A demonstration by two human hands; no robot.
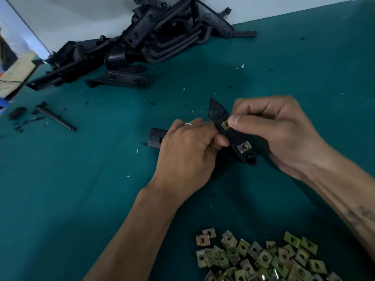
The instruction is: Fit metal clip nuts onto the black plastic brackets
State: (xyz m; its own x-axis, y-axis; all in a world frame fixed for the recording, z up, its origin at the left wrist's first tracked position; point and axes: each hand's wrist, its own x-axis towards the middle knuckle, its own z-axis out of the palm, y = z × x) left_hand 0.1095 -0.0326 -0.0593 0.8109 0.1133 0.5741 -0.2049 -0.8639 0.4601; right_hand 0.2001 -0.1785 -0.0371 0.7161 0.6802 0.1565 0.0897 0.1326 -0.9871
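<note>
A long black plastic bracket (233, 136) is held above the green table between both hands. My left hand (188, 151) grips its middle from the left, thumb against its edge. My right hand (276, 130) curls round it from the right, the thumb pressing a metal clip nut (224, 125) on the upper part. A second clip nut (244, 147) sits on the bracket near its lower end. A pile of several brass-coloured clip nuts (263, 258) lies at the front right.
A heap of black plastic brackets (142, 37) lies at the back against the white wall. Another bracket part (156, 137) peeks out behind my left hand. A black rod (54, 118) and plastic scraps lie at the left. The green table (81, 179) carries small shavings.
</note>
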